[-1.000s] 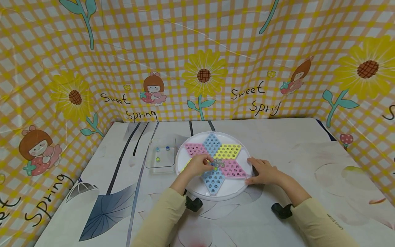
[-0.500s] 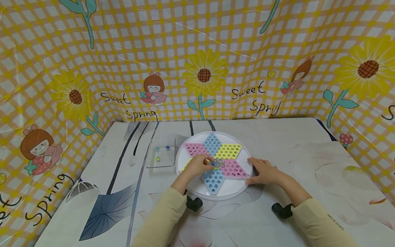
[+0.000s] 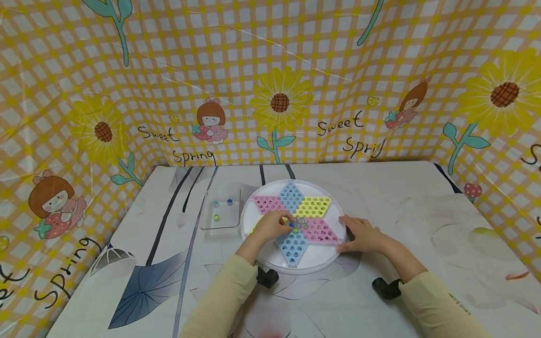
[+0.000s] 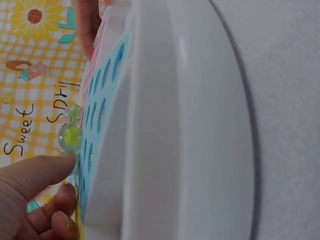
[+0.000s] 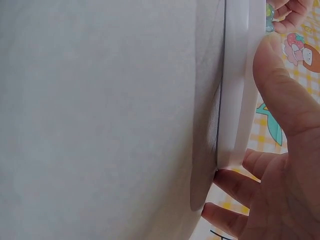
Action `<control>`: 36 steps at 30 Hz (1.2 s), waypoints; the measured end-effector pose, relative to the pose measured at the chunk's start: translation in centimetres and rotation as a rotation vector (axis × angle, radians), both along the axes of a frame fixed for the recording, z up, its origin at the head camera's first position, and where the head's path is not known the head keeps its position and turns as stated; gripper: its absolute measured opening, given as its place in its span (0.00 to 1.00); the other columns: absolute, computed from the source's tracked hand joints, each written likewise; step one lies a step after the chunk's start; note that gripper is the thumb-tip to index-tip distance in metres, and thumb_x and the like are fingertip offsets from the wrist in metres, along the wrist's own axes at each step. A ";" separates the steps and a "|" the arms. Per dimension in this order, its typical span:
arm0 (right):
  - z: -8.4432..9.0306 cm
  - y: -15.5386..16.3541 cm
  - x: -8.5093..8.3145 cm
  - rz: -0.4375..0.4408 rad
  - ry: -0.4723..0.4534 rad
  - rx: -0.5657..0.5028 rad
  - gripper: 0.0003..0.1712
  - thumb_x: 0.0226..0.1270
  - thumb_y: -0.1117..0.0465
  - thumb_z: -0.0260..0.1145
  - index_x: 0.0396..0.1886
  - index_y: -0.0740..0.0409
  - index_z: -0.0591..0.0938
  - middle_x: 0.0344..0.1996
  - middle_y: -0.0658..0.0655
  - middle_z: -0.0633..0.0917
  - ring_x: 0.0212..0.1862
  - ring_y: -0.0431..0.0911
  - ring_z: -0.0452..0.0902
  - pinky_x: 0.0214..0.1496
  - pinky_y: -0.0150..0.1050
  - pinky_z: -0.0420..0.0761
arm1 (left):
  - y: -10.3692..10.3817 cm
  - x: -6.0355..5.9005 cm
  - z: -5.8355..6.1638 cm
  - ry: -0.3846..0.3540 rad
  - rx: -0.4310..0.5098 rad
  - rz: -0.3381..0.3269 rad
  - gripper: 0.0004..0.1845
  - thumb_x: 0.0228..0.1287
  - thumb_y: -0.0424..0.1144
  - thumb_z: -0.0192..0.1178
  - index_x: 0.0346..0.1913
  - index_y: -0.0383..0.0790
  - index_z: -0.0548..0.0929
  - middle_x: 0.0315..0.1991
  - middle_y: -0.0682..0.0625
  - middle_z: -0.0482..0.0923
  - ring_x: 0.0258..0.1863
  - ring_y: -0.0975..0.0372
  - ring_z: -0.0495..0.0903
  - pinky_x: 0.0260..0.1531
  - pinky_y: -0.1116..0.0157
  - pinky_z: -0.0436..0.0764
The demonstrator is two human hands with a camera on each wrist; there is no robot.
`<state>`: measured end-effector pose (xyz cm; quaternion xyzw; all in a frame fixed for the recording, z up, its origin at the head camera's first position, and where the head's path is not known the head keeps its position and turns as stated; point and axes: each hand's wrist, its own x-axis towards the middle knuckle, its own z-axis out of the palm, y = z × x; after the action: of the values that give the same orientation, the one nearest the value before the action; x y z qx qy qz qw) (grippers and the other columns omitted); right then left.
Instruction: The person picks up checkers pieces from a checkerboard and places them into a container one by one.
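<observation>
1. A yellow, tan and white checked sheet (image 3: 236,84) is hanging around three sides, its creases catching light.
2. Printed yellow sunflowers (image 3: 280,102) and black handwritten-style lettering (image 3: 158,134) are decorating it.
3. A pale tabletop (image 3: 414,206) is showing a blue-grey, fan-shaped leaf print (image 3: 145,291).

Right hand (image 5: 300,147) at the side of a white board (image 5: 237,95). Thumb against the rim, fingers spread, tips at the board's near end and low by the table (image 5: 100,120). Table pale, a grey patch (image 5: 206,120) alongside the board. Top right corner: left hand (image 5: 294,12), cut off by the frame, fingers bent, clear greenish marbles (image 5: 270,24) just beside. Behind, yellow checked cloth (image 5: 254,134) with printed figure (image 5: 311,56), green leaf (image 5: 272,125).
</observation>
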<state>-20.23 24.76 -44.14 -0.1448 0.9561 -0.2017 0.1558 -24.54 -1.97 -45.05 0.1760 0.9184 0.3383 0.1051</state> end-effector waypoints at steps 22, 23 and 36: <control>0.2 -0.2 0.1 -0.006 -0.006 -0.012 0.56 0.48 0.39 0.68 0.65 0.70 0.57 0.63 0.76 0.58 0.61 0.74 0.49 0.49 0.78 0.48 | -0.4 0.2 0.7 0.017 -0.034 0.043 0.07 0.55 0.40 0.64 0.35 0.44 0.80 0.26 0.55 0.73 0.25 0.65 0.69 0.25 0.71 0.67; 0.2 -0.2 0.1 -0.006 -0.005 -0.011 0.55 0.48 0.40 0.68 0.65 0.71 0.57 0.63 0.76 0.58 0.61 0.74 0.49 0.49 0.78 0.48 | -0.4 0.2 0.9 0.021 -0.030 0.043 0.07 0.55 0.40 0.64 0.36 0.44 0.80 0.25 0.55 0.73 0.25 0.66 0.69 0.24 0.71 0.67; 0.0 0.0 -0.1 -0.010 -0.012 0.007 0.56 0.48 0.39 0.68 0.66 0.70 0.56 0.63 0.76 0.57 0.61 0.74 0.49 0.49 0.78 0.48 | -1.6 0.1 1.6 0.064 0.084 0.080 0.09 0.57 0.44 0.63 0.38 0.45 0.81 0.24 0.55 0.73 0.21 0.65 0.67 0.20 0.71 0.65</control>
<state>-20.37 24.72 -44.15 -0.1381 0.9565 -0.2001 0.1611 -24.48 -3.62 -43.44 0.1543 0.9125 0.3749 0.0547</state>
